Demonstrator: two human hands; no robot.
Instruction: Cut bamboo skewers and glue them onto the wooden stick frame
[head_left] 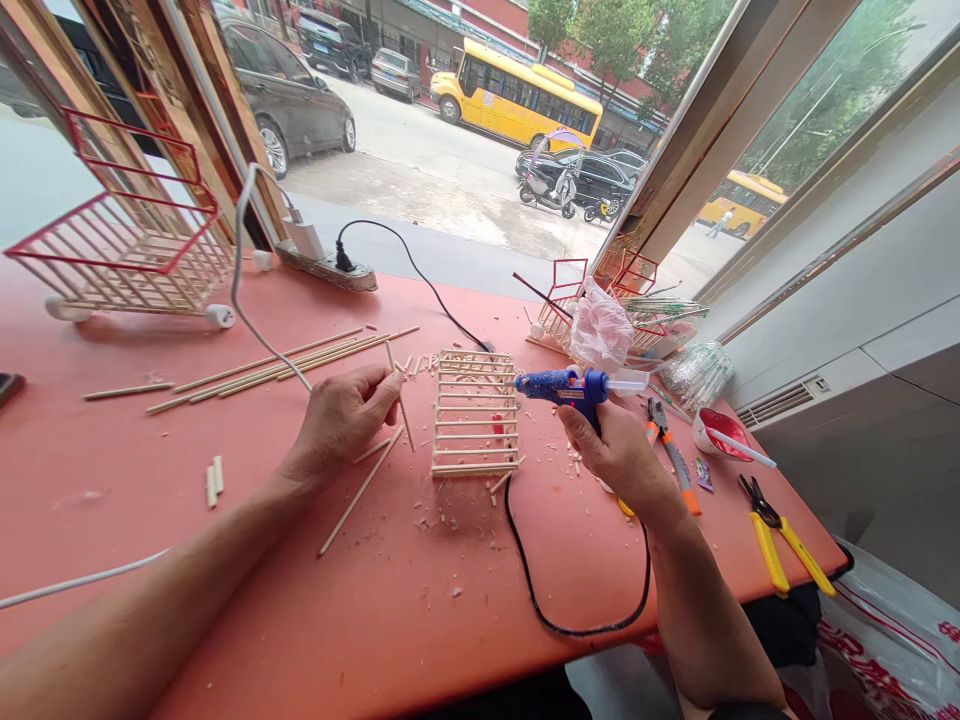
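My right hand is wrapped round the handle of a blue hot glue gun, with a clear glue stick poking out of its back. The gun's nozzle points left, at the right edge of a small wooden stick frame built of parallel rungs. Whether the tip touches the frame I cannot tell. Left of the frame, my left hand pinches a short thin wooden stick between thumb and forefinger, holding it tilted. A longer loose stick lies on the table just below that hand.
On the orange table lie long sticks, scraps, orange-handled pliers and yellow-handled pliers. A finished-looking stick cart stands back left. A power strip is by the window. The black cord loops near the front edge.
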